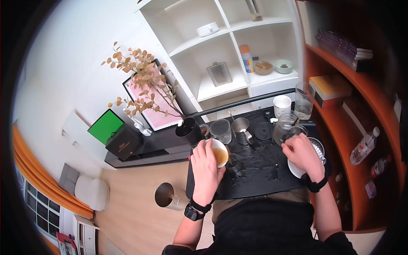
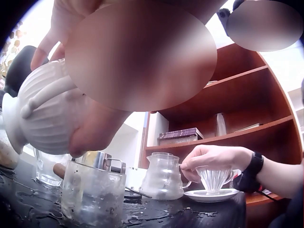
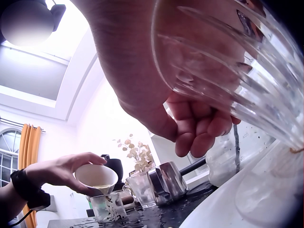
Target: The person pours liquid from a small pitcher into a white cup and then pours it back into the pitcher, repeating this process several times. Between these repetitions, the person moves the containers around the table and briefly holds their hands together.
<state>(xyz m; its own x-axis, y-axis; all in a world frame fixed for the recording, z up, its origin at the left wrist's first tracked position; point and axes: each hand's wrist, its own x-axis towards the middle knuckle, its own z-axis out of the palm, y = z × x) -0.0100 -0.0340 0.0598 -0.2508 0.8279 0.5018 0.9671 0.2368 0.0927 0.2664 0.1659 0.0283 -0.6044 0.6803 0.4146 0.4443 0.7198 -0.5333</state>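
Observation:
My left hand grips a white fluted cup of yellow-brown liquid. In the right wrist view the cup tilts over a small glass, its lip close to the glass's rim. My right hand hovers with loosely curled fingers beside a glass server and above a ribbed glass dripper on a white saucer. No object shows between those fingers; whether they touch the server's handle, I cannot tell.
A metal pitcher, a glass cup and a dark round lid stand along the wet black table. A white mug and tall glass are at the back right. A metal bin stands left on the floor.

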